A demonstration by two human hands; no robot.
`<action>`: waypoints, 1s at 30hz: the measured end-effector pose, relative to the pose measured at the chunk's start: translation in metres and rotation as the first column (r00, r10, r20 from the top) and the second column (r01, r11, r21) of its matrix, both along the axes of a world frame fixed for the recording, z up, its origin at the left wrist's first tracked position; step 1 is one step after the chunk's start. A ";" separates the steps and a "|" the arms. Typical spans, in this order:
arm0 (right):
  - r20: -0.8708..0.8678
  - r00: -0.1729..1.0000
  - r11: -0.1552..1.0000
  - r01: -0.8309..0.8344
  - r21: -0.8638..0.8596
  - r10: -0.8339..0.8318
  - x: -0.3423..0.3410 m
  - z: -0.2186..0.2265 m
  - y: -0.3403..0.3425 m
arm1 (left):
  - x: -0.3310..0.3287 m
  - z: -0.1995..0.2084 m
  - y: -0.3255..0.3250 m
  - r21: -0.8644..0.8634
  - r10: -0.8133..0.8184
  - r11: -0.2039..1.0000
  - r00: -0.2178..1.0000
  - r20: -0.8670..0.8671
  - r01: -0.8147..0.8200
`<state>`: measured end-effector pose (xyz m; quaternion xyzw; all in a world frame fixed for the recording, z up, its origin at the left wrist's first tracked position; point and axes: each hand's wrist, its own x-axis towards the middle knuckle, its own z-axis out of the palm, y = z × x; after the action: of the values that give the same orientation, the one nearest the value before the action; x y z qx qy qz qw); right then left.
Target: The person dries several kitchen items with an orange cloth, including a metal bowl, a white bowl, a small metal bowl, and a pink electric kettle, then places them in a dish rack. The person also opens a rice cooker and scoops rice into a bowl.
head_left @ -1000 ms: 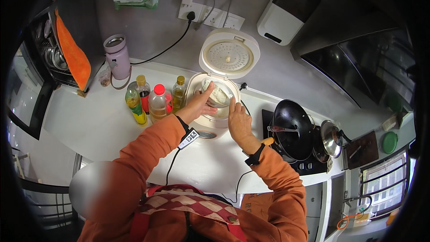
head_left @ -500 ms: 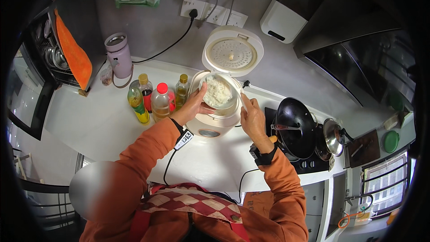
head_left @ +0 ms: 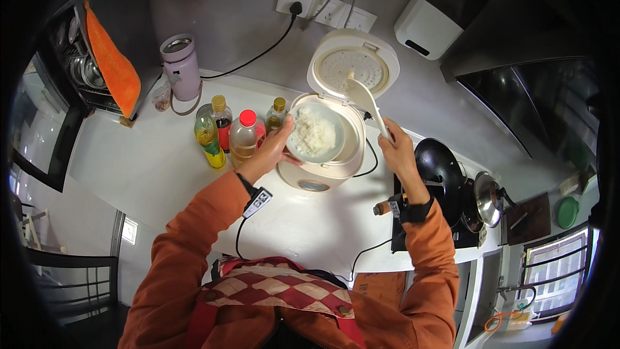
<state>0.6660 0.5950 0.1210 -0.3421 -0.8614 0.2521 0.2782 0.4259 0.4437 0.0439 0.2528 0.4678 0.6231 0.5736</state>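
Observation:
My left hand [head_left: 279, 145] is closed on the rim and side of a pale bowl [head_left: 337, 145] heaped with white rice [head_left: 312, 130]. The bowl is over the left part of an open cream rice cooker [head_left: 316, 173] and hides much of its inside. My right hand [head_left: 398, 147] grips the handle of a white rice paddle [head_left: 365, 98]. The paddle's blade points up and left, in front of the raised lid [head_left: 354, 64], apart from the bowl. Whether rice clings to the blade I cannot tell.
Several bottles, one a red-capped bottle [head_left: 245, 132], stand left of the cooker, with a lilac tumbler [head_left: 181, 71] behind. To the right, a black wok [head_left: 436, 161] and a steel-lidded pan [head_left: 485, 200] sit on the stove. A black cord [head_left: 258, 58] runs to the wall sockets.
My right hand has lifted up and right, bringing the paddle out of the cooker into view. The bowl stays in my left hand. The whole view has shifted slightly.

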 end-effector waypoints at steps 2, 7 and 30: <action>0.250 0.968 0.989 -0.011 0.150 -0.027 -0.006 -0.004 0.016 | -0.004 -0.006 -0.021 0.018 -0.037 0.999 0.999 0.010 0.037; 0.687 0.722 0.943 -0.167 0.288 -0.082 -0.050 -0.041 0.033 | -0.001 -0.030 -0.088 0.025 -0.068 0.997 0.998 0.014 0.067; 0.768 0.637 0.853 -0.367 0.371 -0.060 -0.083 -0.065 0.030 | -0.016 -0.151 -0.157 -0.384 -0.241 0.910 0.953 -0.184 0.156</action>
<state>0.5829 0.6253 0.0557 -0.2546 -0.9582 -0.1196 -0.0520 0.4101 0.2866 -0.1071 0.2578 0.6094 0.4304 0.6140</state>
